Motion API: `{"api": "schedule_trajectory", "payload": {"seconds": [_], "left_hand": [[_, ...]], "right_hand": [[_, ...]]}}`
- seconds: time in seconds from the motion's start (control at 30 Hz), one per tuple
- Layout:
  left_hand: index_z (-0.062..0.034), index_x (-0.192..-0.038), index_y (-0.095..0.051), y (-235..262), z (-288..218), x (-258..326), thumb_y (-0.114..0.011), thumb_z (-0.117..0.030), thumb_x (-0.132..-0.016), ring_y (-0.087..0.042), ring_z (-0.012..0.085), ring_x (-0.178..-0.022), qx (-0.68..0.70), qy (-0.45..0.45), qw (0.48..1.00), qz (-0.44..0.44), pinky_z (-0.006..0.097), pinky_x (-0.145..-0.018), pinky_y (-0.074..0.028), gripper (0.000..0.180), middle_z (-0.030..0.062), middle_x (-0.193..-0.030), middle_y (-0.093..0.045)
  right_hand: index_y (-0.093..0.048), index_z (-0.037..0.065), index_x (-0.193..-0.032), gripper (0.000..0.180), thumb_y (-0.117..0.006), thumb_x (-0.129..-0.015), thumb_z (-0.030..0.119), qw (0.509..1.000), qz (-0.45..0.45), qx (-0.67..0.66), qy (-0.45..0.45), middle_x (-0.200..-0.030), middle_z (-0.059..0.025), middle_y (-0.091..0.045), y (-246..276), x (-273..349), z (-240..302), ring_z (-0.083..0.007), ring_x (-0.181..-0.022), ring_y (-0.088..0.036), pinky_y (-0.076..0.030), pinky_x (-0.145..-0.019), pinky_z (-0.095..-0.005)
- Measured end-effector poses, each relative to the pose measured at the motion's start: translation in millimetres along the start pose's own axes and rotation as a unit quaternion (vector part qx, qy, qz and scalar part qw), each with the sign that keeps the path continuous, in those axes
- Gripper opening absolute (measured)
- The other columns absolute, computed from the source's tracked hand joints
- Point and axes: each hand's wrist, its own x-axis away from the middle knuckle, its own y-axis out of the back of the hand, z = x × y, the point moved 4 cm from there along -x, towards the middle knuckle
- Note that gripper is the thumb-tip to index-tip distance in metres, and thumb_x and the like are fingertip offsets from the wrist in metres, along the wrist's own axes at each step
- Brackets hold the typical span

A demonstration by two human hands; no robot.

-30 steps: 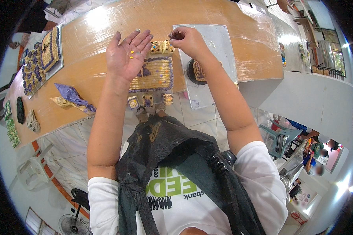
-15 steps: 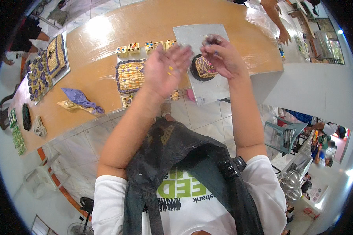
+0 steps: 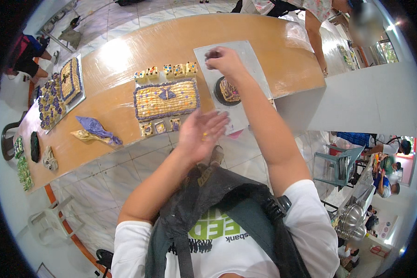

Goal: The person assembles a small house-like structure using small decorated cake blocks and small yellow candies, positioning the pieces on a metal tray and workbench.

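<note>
My left hand [image 3: 201, 134] hovers palm up over the near edge of the wooden counter [image 3: 180, 41], with small yellow candies resting on the palm. My right hand [image 3: 222, 58] reaches over the grey board [image 3: 252, 62], fingertips pinched together just beyond a small round decorated cake [image 3: 229, 90]. Whether something tiny sits between those fingertips is too blurred to tell. Left of the board lies a rectangular cake [image 3: 167, 98] with yellow lattice and a purple border. Small square cakes sit in a row behind it [image 3: 164, 72] and in front of it [image 3: 160, 126].
A tray of purple and yellow cakes [image 3: 60, 90] lies at the counter's left end, with purple and yellow piping bags [image 3: 97, 129] nearer. Another person's arm [image 3: 317, 41] rests on the far right of the counter. A green plastic chair [image 3: 340, 162] stands to the right.
My left hand has drawn back from above the rectangular cake to the counter's near edge. My right hand has moved from the round cake to the far part of the grey board.
</note>
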Motion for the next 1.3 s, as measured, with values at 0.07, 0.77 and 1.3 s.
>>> {"api": "schedule_trajectory", "payload": {"seconds": [0.07, 0.77, 1.3], "left_hand": [[0.0050, -0.120, -0.034, 7, -16, 13, -0.031, -0.037, -0.091, -0.036, 0.0354, -0.121, 0.002, -0.044, 0.999, 0.005, 0.042, -0.102, -0.028, 0.052, 0.0253, -0.131, -0.034], [0.0053, -0.111, -0.045, 21, -43, 24, -0.029, -0.033, -0.092, -0.028, 0.0373, -0.125, 0.114, -0.119, 0.985, 0.043, 0.045, -0.104, -0.025, 0.046, 0.0272, -0.130, -0.034], [0.0073, -0.130, -0.024, -44, 67, -63, -0.021, -0.054, -0.088, -0.030, 0.0320, -0.124, 0.010, 0.015, 0.992, 0.124, 0.042, -0.103, -0.022, 0.074, 0.0210, -0.135, -0.029]], "right_hand": [[-0.059, -0.006, -0.086, 0.020, -0.061, -0.067, 0.000, 0.996, 0.004, 0.082, 0.029, -0.077, -0.0095, -0.060, -15, -23, -11, -0.0155, -0.068, -0.057, -0.049, -0.061, -0.0267], [-0.060, -0.003, -0.089, 0.021, -0.064, -0.070, 0.006, 0.991, 0.085, 0.107, 0.003, -0.077, -0.0072, -0.060, -34, -40, 2, -0.0140, -0.065, -0.057, -0.049, -0.058, -0.0255], [-0.061, 0.000, -0.093, 0.024, -0.065, -0.070, 0.005, 0.984, 0.058, 0.166, 0.024, -0.082, -0.0054, -0.061, 92, 191, 33, -0.0103, -0.076, -0.056, -0.046, -0.069, -0.0236]]}}
